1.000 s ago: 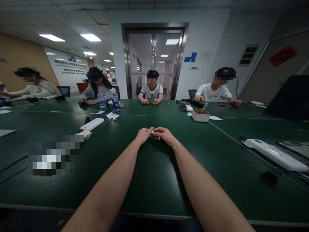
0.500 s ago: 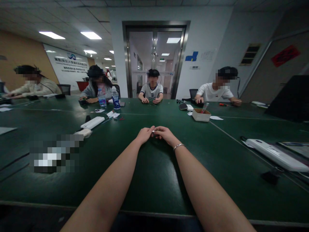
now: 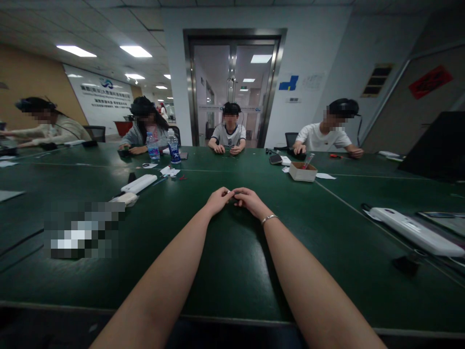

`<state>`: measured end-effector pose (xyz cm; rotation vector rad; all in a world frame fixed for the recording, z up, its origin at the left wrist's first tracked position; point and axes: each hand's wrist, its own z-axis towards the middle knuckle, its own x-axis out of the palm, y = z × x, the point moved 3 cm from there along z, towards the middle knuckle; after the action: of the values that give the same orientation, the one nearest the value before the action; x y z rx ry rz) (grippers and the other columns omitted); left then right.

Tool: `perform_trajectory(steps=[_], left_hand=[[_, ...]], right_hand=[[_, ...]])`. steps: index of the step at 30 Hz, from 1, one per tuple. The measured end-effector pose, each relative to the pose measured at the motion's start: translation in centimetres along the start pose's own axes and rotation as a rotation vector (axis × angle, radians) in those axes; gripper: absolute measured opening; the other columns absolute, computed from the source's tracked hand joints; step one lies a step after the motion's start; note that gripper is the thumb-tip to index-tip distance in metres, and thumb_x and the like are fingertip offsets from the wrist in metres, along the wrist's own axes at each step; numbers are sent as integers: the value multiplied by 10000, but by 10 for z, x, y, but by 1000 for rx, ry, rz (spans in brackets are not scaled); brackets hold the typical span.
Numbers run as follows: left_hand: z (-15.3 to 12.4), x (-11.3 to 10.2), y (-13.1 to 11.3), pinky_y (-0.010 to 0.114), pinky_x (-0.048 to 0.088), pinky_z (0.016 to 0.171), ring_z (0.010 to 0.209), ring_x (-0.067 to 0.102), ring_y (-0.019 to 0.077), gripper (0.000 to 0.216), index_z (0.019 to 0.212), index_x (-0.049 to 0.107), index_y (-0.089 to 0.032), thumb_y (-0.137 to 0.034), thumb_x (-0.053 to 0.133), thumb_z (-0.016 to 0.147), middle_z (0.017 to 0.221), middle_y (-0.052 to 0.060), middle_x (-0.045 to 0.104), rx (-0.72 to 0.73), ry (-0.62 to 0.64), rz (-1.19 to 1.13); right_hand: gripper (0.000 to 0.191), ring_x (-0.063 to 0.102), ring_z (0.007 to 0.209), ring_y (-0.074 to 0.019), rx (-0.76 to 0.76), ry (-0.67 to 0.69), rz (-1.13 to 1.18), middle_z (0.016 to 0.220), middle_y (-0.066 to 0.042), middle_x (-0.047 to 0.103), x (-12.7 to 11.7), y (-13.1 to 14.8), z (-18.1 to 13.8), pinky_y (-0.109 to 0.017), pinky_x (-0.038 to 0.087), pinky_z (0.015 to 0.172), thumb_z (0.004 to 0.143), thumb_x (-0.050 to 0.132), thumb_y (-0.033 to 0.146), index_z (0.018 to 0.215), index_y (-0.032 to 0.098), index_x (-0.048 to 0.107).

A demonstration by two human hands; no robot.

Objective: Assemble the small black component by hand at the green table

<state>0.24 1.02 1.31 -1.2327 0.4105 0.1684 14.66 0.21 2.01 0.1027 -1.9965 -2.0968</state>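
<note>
Both my arms stretch forward over the dark green table [image 3: 225,261]. My left hand [image 3: 217,199] and my right hand [image 3: 247,199] meet at their fingertips, resting on the table top. Both are closed in a pinch around a tiny light object [image 3: 229,193] between them, too small to name. A thin bracelet [image 3: 268,219] sits on my right wrist.
A small cardboard box [image 3: 302,171] stands to the far right, a white power strip [image 3: 414,231] at the right edge, another white strip [image 3: 139,183] to the left. Two water bottles [image 3: 173,148] stand farther back. Several people sit working along the table's far side and left.
My hands have stayed together in the same spot; the fingers shifted slightly around the small object. The view tilted a little.
</note>
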Motion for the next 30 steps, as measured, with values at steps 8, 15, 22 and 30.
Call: perform_trajectory(steps=[8,15,22,30], left_hand=[[1,0,-5,238,432,619,604,521,92,176,874,557,-148,-238,618,735,683,-17,570,47,17,-178],[-1,-4,-8,243,437,651,642,545,101,210,908,572,-155,-192,624,708,727,-3,600,53,-19,-139],[-1,-4,-8,271,457,696,680,573,113,222,895,589,-139,-225,654,701,788,31,633,15,-17,-225],[1,-5,-3,266,450,639,624,555,111,240,885,608,-120,-289,655,721,706,26,618,-56,-44,-231]], right_hand=[[176,522,406,-62,67,-70,199,486,63,530,-5,3,-5,-301,572,693,753,585,54,894,158,585],[72,612,482,-99,78,-77,193,558,-1,613,-7,1,-3,-257,566,619,820,583,111,884,144,580],[63,587,464,-83,76,-72,179,608,-30,636,-6,0,-3,-233,561,569,834,617,182,861,132,591],[105,556,452,-50,53,-65,178,716,-3,635,-5,1,-3,-261,579,620,777,635,77,853,145,613]])
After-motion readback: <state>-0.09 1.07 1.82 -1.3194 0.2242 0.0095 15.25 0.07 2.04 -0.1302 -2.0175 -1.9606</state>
